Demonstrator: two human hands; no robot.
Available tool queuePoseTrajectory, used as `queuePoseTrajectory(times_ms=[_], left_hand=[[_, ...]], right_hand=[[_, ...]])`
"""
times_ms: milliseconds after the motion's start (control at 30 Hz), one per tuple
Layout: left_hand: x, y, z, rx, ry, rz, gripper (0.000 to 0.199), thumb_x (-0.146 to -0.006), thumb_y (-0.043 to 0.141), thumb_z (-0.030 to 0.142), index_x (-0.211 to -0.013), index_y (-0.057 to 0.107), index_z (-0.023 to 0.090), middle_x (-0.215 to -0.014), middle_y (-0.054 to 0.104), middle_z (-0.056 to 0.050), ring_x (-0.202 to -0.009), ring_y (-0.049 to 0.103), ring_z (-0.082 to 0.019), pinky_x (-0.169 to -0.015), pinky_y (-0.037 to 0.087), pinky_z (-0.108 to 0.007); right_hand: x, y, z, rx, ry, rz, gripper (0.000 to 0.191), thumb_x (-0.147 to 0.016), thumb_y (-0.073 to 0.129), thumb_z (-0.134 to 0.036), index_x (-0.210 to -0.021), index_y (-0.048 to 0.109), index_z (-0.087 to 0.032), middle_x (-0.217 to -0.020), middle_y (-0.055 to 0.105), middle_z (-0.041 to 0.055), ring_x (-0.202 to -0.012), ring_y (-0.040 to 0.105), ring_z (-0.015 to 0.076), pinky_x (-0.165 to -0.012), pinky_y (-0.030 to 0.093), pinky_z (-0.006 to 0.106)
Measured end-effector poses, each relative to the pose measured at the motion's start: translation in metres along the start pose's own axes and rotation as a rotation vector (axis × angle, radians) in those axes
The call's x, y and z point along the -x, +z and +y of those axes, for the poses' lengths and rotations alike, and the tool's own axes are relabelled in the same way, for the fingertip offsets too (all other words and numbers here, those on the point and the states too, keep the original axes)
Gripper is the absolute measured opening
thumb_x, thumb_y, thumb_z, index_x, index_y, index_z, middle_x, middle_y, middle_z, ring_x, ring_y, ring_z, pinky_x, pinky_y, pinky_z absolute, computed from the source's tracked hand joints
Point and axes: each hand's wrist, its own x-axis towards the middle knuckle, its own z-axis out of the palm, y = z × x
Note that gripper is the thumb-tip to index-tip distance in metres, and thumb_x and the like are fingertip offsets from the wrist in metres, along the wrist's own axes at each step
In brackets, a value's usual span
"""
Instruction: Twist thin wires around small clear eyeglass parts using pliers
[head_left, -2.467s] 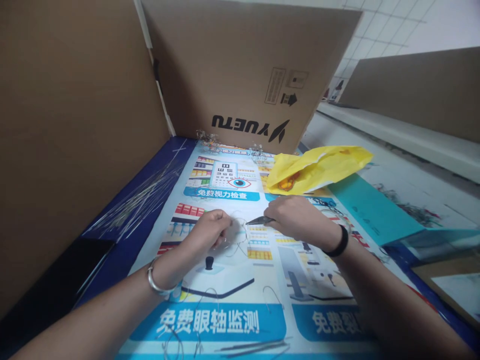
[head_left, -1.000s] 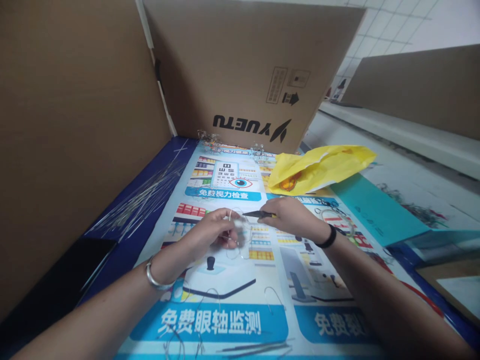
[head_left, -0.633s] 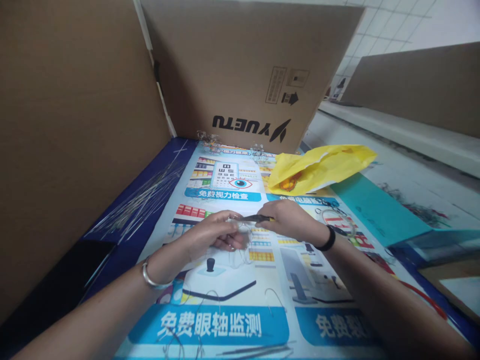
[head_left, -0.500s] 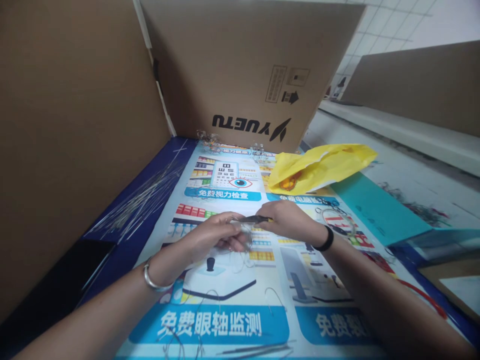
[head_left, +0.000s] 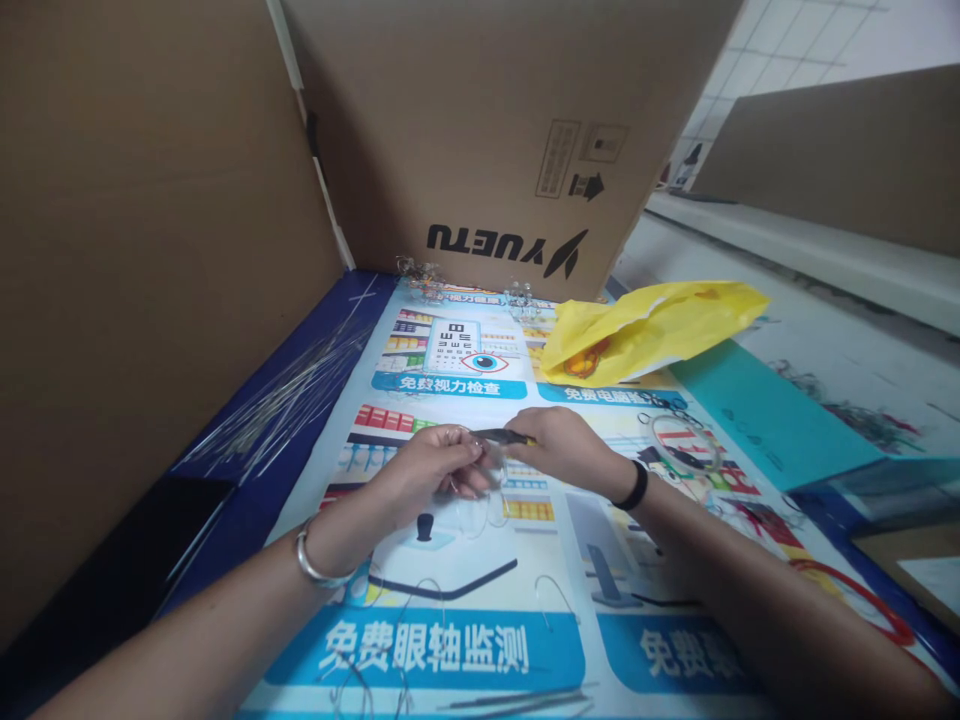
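Observation:
Near the middle of the view, my right hand [head_left: 562, 448] is closed round a pair of dark pliers [head_left: 501, 437], whose tip points left. The tip meets the pinched thumb and finger of my left hand [head_left: 446, 462]. Thin wire loops [head_left: 472, 515] hang from my left hand, faint and blurred. Exactly what the plier jaws hold is too small to tell. Both hands are above a printed poster sheet [head_left: 450, 560] that covers the table.
Straight wires [head_left: 277, 400] lie at the left on blue cloth. A yellow bag [head_left: 660, 325] lies behind my right hand, near a turquoise sheet [head_left: 772, 420]. Small wire pieces [head_left: 424, 278] sit by the cardboard box [head_left: 495, 130]. Red wire coils [head_left: 862, 600] lie at the right.
The view has shifted slightly. My right forearm and wrist have moved a little left and down, while the pliers stay at my left fingertips.

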Motion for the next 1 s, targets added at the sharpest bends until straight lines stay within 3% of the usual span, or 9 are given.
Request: queuePoseTrajectory(times_ms=[600, 1000], left_hand=[[-0.003, -0.002, 0.001, -0.101, 0.061, 0.133, 0.021, -0.08, 0.055, 0.031, -0.069, 0.055, 0.014, -0.048, 0.06, -0.001, -0.042, 0.054, -0.008, -0.043, 0.036, -0.017], [-0.004, -0.009, 0.007, -0.098, 0.002, 0.086, 0.018, -0.076, 0.057, 0.027, -0.067, 0.056, 0.012, -0.061, 0.062, -0.005, -0.044, 0.052, -0.008, -0.042, 0.036, -0.019]], right_hand=[[-0.003, 0.016, -0.001, -0.172, 0.095, 0.067, 0.02, -0.081, 0.052, -0.032, -0.069, 0.06, -0.017, -0.071, 0.061, 0.0007, -0.065, 0.051, 0.011, -0.057, 0.029, 0.022], [-0.004, 0.036, -0.01, -0.286, 0.133, 0.174, 0.027, -0.083, 0.051, -0.038, -0.067, 0.058, -0.017, -0.065, 0.055, -0.0006, -0.061, 0.048, 0.0101, -0.055, 0.029, 0.021]])
